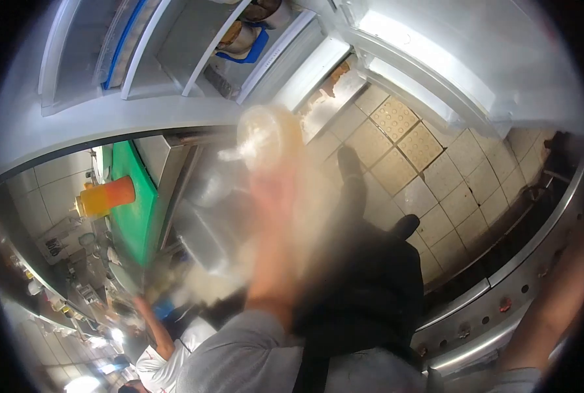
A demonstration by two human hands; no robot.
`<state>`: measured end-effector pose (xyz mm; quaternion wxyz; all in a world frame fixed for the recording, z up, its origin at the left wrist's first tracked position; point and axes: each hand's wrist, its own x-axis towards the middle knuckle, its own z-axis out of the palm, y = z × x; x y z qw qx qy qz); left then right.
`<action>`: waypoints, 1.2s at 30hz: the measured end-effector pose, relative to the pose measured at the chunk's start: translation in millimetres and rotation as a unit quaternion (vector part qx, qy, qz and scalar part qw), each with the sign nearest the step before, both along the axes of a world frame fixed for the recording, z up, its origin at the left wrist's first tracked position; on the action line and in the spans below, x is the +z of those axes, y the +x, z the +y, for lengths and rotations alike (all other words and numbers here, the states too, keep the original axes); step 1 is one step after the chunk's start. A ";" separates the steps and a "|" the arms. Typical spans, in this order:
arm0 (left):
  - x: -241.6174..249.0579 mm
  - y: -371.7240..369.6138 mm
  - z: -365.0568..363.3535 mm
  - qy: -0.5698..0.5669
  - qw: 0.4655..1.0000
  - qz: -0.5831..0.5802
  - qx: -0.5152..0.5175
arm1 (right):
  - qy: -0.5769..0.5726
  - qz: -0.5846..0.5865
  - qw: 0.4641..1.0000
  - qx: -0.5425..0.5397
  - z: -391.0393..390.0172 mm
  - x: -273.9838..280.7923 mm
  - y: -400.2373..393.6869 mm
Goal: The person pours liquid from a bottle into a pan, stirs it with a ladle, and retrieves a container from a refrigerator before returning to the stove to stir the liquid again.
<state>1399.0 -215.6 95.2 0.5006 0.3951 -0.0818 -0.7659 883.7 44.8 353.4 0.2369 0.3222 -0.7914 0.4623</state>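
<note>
My left hand (279, 193) reaches forward from a grey sleeve, its fingers smeared by motion. It is wrapped round a translucent plastic squeeze bottle (266, 137) with a rounded whitish top, a short spout pointing left and a yellowish side. Beside my left forearm is a clear plastic container (203, 229), also blurred. On the right, my right forearm (550, 308) stretches along the metal appliance front, and the hand itself lies beyond the dark edge of the view.
White fridge shelves (174, 39) hold tubs; an opened white door (436, 59) stands at upper right. An orange-yellow squeeze bottle (109, 195) sits on a green board (135, 223). A cooker front with knobs (495, 311) runs along the right. Another person (174, 350) works at lower left.
</note>
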 end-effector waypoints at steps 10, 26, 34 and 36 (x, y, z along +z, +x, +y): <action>-31.6 -28.0 -162.8 -0.049 0.998 0.039 0.024 | 0.094 0.011 0.994 -0.045 3.1 -12.4 -36.2; -79.8 -57.0 -404.7 -0.063 0.987 -0.048 0.139 | 0.195 -0.014 0.969 -0.154 59.3 5.3 -53.9; -121.4 -55.6 -465.2 -0.062 0.984 -0.102 0.129 | 0.228 -0.030 0.952 -0.201 97.1 16.6 -50.1; -126.0 -53.7 -472.7 -0.062 0.983 -0.113 0.128 | 0.232 -0.036 0.949 -0.209 102.3 15.7 -52.0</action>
